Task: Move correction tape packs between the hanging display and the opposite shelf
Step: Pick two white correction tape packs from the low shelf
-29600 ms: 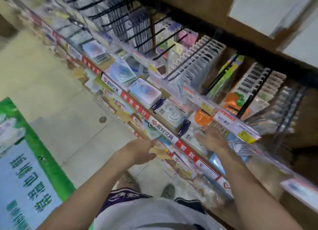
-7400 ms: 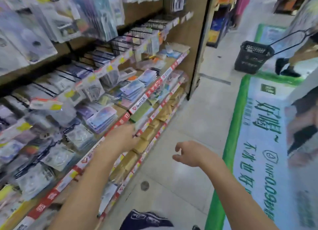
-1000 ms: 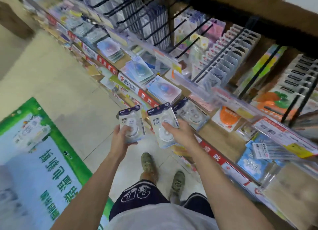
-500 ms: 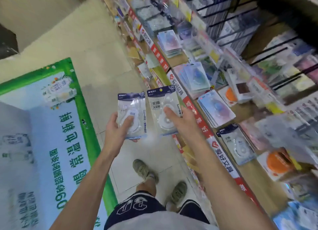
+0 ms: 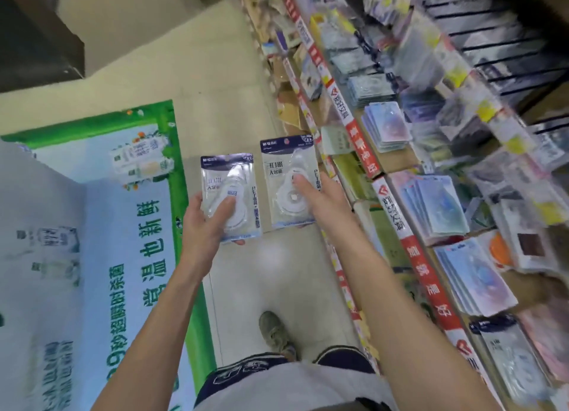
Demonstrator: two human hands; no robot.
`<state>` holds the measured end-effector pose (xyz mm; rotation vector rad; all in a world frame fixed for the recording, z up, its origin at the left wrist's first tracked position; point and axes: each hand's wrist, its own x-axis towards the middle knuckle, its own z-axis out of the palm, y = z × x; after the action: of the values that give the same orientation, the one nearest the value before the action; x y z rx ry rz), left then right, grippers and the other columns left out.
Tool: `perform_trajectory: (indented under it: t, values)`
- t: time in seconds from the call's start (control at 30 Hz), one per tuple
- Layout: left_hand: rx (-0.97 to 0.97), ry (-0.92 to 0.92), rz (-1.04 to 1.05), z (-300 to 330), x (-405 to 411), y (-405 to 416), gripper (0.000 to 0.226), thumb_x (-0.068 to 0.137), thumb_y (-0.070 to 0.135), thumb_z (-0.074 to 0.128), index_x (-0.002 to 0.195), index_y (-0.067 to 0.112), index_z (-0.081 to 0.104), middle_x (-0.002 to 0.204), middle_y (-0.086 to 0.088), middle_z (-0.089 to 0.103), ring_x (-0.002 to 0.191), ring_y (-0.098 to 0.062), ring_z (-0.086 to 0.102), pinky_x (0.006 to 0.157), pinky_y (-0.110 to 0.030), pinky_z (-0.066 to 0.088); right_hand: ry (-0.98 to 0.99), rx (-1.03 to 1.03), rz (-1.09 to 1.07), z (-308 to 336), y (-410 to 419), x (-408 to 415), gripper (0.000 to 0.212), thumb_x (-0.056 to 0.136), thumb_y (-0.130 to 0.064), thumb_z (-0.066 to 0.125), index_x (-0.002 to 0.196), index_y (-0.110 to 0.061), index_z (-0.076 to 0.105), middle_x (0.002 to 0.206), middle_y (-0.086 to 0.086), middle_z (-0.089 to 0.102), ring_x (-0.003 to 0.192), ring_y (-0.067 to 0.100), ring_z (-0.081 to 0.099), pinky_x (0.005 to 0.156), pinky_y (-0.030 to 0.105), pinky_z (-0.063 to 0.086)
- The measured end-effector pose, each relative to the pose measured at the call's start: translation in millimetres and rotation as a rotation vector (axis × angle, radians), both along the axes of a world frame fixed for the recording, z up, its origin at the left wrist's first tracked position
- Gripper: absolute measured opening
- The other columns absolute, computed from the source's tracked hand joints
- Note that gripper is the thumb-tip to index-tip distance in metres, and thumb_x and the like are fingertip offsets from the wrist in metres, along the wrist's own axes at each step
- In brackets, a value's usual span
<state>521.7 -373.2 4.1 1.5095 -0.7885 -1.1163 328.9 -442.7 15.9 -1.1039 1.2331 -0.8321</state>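
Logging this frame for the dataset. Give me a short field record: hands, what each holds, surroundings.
left hand: grips left correction tape pack, thumb across its front
right hand: grips right correction tape pack
packs: side by side, apart, held over the floor
shelf: on the person's right, stacked packs, red price strips
floor banner: green-edged, on the person's left

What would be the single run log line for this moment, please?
left hand: holds left pack | right hand: holds right pack | packs: side by side over floor | shelf: on right
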Motion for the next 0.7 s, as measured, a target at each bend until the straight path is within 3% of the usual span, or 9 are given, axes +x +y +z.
perform_trajectory:
  t: [0.13,0.23,0.3,0.37,0.43,0.5,0.57,0.7]
  values:
    - [-0.014,0.013,0.074,2,37,-29,0.026,0.097,0.011,0.063,0.122,0.012,0.054,0.102,-0.001,0.071,0.07,-0.007,0.073,0.049,-0.022,0.055,0.025,-0.059,0.041,8,-30,32,0.035,0.097,-0.039,0.064,0.129,-0.026,0.064,0.118,-0.01,0.073,0.113,0.011,0.068,0.106,0.047,0.049]
    - [-0.047,0.023,0.081,9,55,-52,0.03,0.097,0.011,0.062,0.125,0.008,0.053,0.103,-0.002,0.069,0.067,-0.004,0.072,0.048,-0.016,0.052,0.046,-0.072,0.026,13,-52,48,0.02,0.094,-0.044,0.065,0.112,-0.034,0.069,0.109,-0.002,0.076,0.106,0.03,0.071,0.092,0.063,0.053]
    - [-0.055,0.024,0.062,10,66,-69,0.027,0.097,0.012,0.062,0.124,0.013,0.055,0.1,0.006,0.072,0.069,-0.002,0.072,0.048,-0.014,0.051,0.061,-0.047,0.022,16,-67,59,0.033,0.087,-0.057,0.065,0.115,-0.039,0.066,0.109,0.005,0.075,0.106,0.048,0.065,0.078,0.078,0.047]
    - [-0.07,0.042,0.05,15,74,-87,0.022,0.098,0.013,0.062,0.115,0.025,0.056,0.096,0.013,0.074,0.072,-0.001,0.072,0.049,-0.013,0.051,0.065,-0.055,0.024,18,-86,70,0.039,0.087,-0.06,0.063,0.12,-0.039,0.064,0.112,-0.001,0.074,0.106,0.038,0.068,0.085,0.071,0.052]
    - [-0.08,0.042,0.042,18,83,-107,0.024,0.098,0.014,0.062,0.108,0.034,0.054,0.103,0.007,0.072,0.079,-0.009,0.073,0.05,-0.016,0.053,0.05,-0.087,0.022,18,-108,81,0.033,0.094,-0.051,0.063,0.122,-0.033,0.064,0.115,-0.005,0.074,0.108,0.02,0.07,0.097,0.055,0.053]
    - [-0.083,0.032,0.051,21,95,-128,0.03,0.098,0.013,0.063,0.1,0.04,0.049,0.103,-0.001,0.068,0.086,-0.021,0.07,0.048,-0.017,0.053,0.032,-0.103,0.016,17,-132,94,0.029,0.097,-0.043,0.063,0.121,-0.026,0.066,0.113,-0.004,0.075,0.106,0.016,0.071,0.099,0.05,0.053]
    - [-0.067,0.026,0.067,17,113,-151,0.028,0.097,0.014,0.063,0.115,0.032,0.052,0.112,-0.009,0.066,0.088,-0.023,0.068,0.046,-0.014,0.051,0.015,-0.099,0.008,14,-161,109,0.027,0.097,-0.04,0.065,0.119,-0.024,0.067,0.11,-0.002,0.076,0.103,0.017,0.072,0.099,0.05,0.054]
    - [-0.057,-0.008,0.11,15,154,-212,0.073,0.091,0.029,0.073,0.151,0.01,0.035,0.135,-0.013,0.06,0.102,-0.022,0.07,0.052,-0.019,0.054,0.007,-0.119,0.019,10,-230,143,0.029,0.094,-0.046,0.066,0.114,-0.024,0.068,0.106,-0.002,0.076,0.1,0.018,0.072,0.097,0.051,0.054]
